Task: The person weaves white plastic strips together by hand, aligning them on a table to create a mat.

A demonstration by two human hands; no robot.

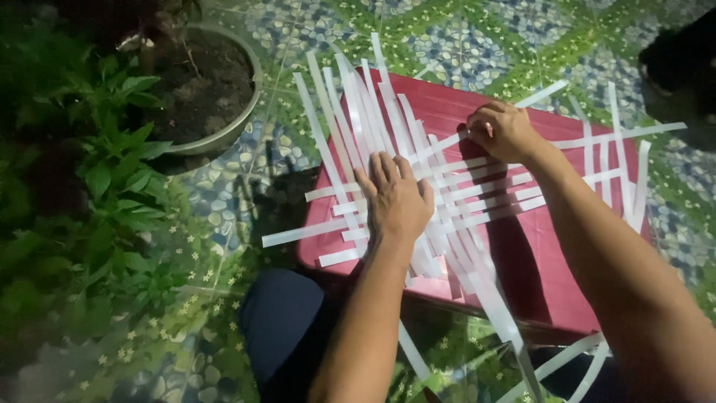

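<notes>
Several long white strips (pixel 477 186) lie crossed in a loose woven mat on a red flat-topped stool or box (pixel 537 254). My left hand (pixel 395 198) lies flat, palm down, pressing on the strips near the mat's left side. My right hand (pixel 503 130) is at the far edge of the weave, its fingers curled and pinching the end of one crosswise white strip (pixel 440 148). More strips fan out past the red surface at the far left and hang off the near edge.
A round pot (pixel 224 138) filled with dark soil stands at the far left on a patterned green and blue floor (pixel 447 37). Leafy green plants (pixel 97 194) fill the left side. My dark-clothed knee (pixel 287 321) is below the red surface. A dark object (pixel 682 60) sits far right.
</notes>
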